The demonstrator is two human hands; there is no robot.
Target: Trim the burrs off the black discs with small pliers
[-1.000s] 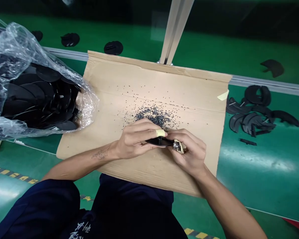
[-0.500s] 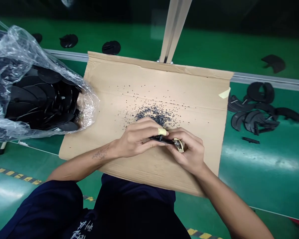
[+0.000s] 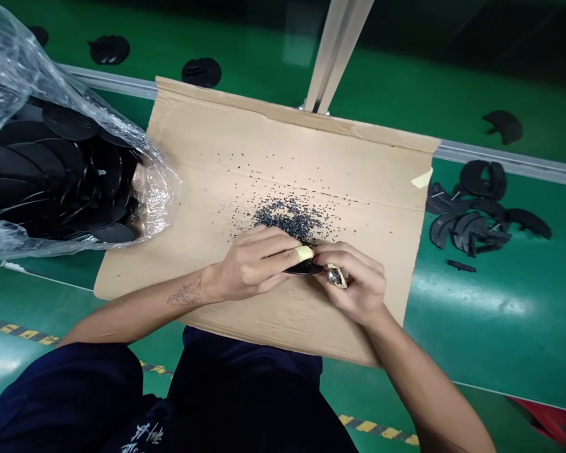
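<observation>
My left hand (image 3: 252,264) grips a flat black piece, likely moulded rubber or plastic (image 3: 304,268), most of it hidden under my fingers. A cream finger cot (image 3: 304,253) covers my left index finger. My right hand (image 3: 356,283) is shut on a small tool wrapped in cream tape, with a metal tip (image 3: 336,275), pressed close to the black piece's edge. Both hands rest above a cardboard sheet (image 3: 273,141). Just beyond my left fingers lies a heap of black crumbs (image 3: 287,219), with more scattered around it.
A clear plastic bag (image 3: 155,195) full of black discs (image 3: 68,123) lies against the board's left side. Cut black pieces (image 3: 469,229) lie on the green bench to the right. Further discs (image 3: 201,72) lie beyond a metal rail (image 3: 509,160). A metal post (image 3: 334,53) rises behind the board.
The black piece has turned in my left hand, and less of it shows. The whole scene has shifted slightly left in view. The crumbs look unchanged.
</observation>
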